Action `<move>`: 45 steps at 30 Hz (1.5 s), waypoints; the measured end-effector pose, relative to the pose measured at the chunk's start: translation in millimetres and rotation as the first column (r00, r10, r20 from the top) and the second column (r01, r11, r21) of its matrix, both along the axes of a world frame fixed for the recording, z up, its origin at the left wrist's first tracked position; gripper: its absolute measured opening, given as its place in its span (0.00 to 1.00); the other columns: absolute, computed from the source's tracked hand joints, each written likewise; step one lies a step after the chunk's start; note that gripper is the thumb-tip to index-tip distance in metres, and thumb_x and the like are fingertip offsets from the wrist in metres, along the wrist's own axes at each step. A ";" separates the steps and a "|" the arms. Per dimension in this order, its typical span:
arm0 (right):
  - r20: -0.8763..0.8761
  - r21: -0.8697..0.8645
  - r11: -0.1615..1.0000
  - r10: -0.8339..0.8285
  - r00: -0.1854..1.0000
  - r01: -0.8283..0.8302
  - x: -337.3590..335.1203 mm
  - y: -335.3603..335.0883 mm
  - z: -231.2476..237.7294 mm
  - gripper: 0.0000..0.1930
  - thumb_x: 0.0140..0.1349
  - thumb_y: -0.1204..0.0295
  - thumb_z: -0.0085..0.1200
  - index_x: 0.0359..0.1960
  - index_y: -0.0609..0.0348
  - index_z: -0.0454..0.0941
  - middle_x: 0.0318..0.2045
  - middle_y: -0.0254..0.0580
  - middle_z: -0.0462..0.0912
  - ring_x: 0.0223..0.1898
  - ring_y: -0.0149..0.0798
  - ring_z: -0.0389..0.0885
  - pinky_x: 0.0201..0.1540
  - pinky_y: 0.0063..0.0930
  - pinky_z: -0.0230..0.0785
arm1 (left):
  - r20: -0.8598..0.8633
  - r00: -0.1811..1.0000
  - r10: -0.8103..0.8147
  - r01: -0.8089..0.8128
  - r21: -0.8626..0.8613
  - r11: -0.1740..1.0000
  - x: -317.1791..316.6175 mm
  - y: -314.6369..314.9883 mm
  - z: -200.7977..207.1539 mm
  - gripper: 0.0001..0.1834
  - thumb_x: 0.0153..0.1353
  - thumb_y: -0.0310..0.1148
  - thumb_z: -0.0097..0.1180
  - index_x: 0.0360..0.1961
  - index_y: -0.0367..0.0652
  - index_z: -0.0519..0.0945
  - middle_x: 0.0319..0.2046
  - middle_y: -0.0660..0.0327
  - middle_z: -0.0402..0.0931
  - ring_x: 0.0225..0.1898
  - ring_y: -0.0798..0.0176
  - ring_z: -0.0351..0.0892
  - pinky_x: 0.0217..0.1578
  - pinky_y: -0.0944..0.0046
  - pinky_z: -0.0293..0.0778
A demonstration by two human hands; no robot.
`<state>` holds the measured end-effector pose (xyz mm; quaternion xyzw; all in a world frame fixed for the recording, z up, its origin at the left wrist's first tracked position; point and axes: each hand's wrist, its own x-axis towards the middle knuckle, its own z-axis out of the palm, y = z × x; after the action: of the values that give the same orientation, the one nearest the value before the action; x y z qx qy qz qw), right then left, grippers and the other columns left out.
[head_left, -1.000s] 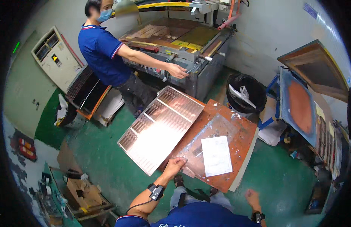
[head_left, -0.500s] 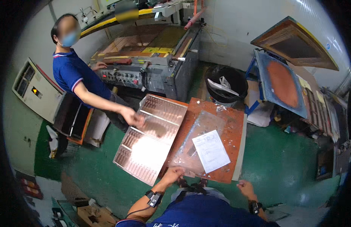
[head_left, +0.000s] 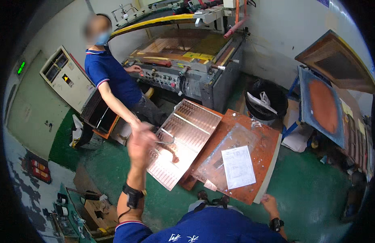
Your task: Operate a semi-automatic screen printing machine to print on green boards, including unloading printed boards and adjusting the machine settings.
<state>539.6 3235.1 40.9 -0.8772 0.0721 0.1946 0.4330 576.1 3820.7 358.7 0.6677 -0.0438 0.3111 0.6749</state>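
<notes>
My left hand point(head_left: 140, 145), smeared by motion, is raised on the left beside a co-worker's outstretched hand, which it largely hides. A thin bent metal rod point(head_left: 173, 139) juts out to the right from where the two hands meet; which hand holds it, I cannot tell. Below and to the right of it lies a shiny copper panel point(head_left: 191, 139) with rows of printed patterns, tilted across the worktable. My right hand point(head_left: 270, 204) is low by the near right corner of the table point(head_left: 258, 160), fingers loosely curled and nothing visible in them. A printed paper sheet point(head_left: 239, 167) rests on a clear film point(head_left: 211, 156).
A co-worker point(head_left: 114, 77) in a blue shirt stands at the left, one hand near the controls of a large printing machine point(head_left: 187, 69). Behind the table is a black bin point(head_left: 266, 99). Framed screens point(head_left: 323, 105) lean at the right; a cardboard box point(head_left: 100, 214) is at the lower left.
My left hand has left the copper panel's near edge and risen leftward to the co-worker's hand. The bent rod now shows there. The view has shifted, moving the scene rightward.
</notes>
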 end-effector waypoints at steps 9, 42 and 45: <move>0.022 -0.024 0.994 0.107 0.994 -0.106 13.7 4.3 -1.6 0.17 0.53 0.70 0.64 0.45 0.64 0.81 0.35 0.49 0.86 0.37 0.39 0.85 0.41 0.31 0.76 | -0.300 0.928 0.223 -0.217 0.054 0.975 -26.8 17.2 -19.3 0.11 0.70 0.32 0.51 0.40 0.34 0.81 0.24 0.65 0.77 0.22 0.76 0.72 0.24 0.75 0.69; 0.072 -0.284 0.947 -0.137 0.988 0.152 -67.7 101.0 51.5 0.21 0.54 0.63 0.64 0.43 0.67 0.81 0.33 0.56 0.85 0.35 0.45 0.85 0.39 0.36 0.74 | -0.739 0.623 0.255 0.006 0.330 0.944 262.6 308.1 -167.2 0.08 0.62 0.33 0.56 0.32 0.40 0.82 0.21 0.64 0.78 0.18 0.70 0.76 0.19 0.70 0.71; 0.091 -0.291 0.945 -0.129 0.987 0.151 -73.8 107.6 59.7 0.16 0.54 0.63 0.62 0.37 0.65 0.79 0.30 0.56 0.82 0.32 0.51 0.82 0.35 0.39 0.72 | -0.730 0.599 0.329 -0.004 0.408 0.913 275.7 320.2 -167.3 0.08 0.62 0.32 0.55 0.32 0.39 0.82 0.21 0.62 0.80 0.19 0.68 0.79 0.19 0.67 0.75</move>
<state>465.8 3342.7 100.7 -0.9312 0.1472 0.1190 0.3115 851.7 4140.9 191.3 0.8496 0.2628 0.0358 0.4558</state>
